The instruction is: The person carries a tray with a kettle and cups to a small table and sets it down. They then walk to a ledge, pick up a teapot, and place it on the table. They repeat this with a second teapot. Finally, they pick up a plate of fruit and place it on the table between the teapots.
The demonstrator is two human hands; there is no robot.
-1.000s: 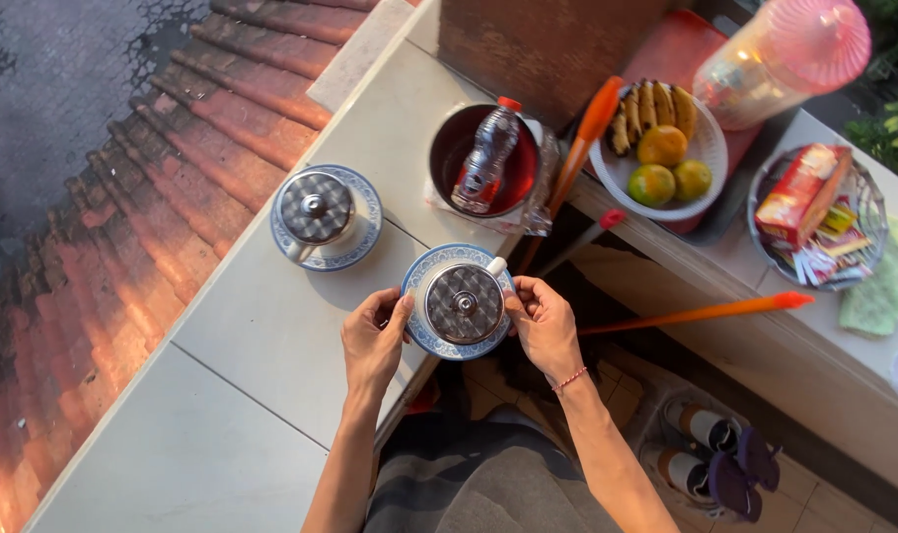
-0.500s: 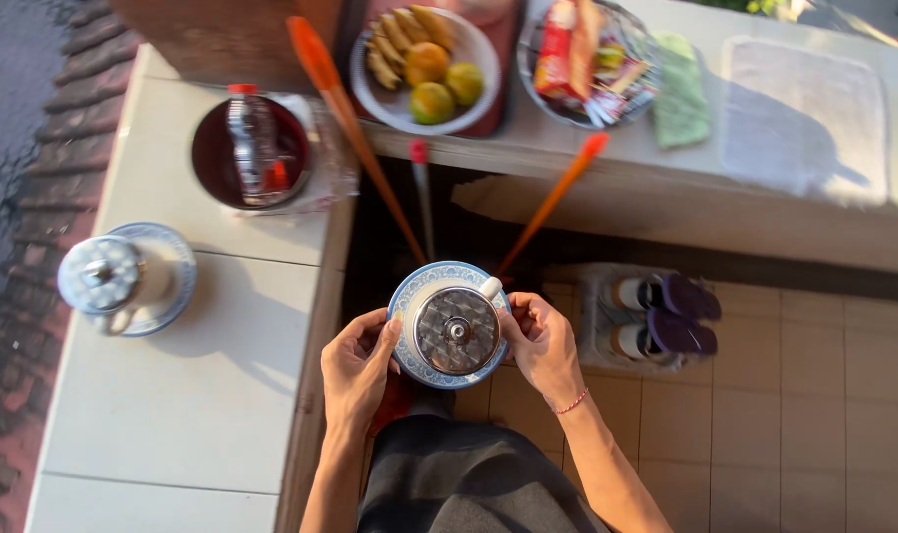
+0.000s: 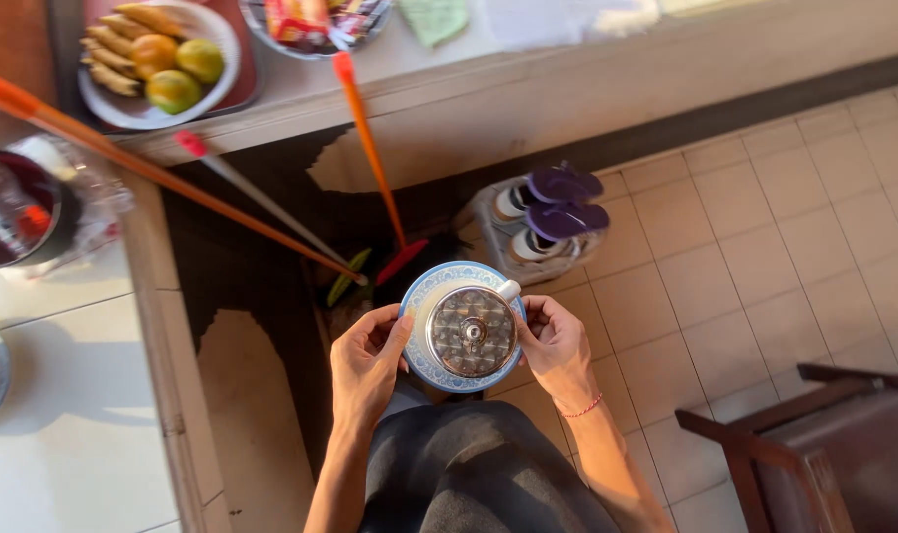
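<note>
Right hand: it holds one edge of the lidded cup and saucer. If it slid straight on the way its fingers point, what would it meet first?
The right hand points across toward the left hand. It would first meet the saucer and lidded cup already in its grip, then probably the left hand's fingers.

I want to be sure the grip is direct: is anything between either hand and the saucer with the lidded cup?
Nothing visible. The left hand and right hand grip opposite edges of the blue-rimmed saucer directly; the lidded cup sits on it, above the tiled floor.
</note>
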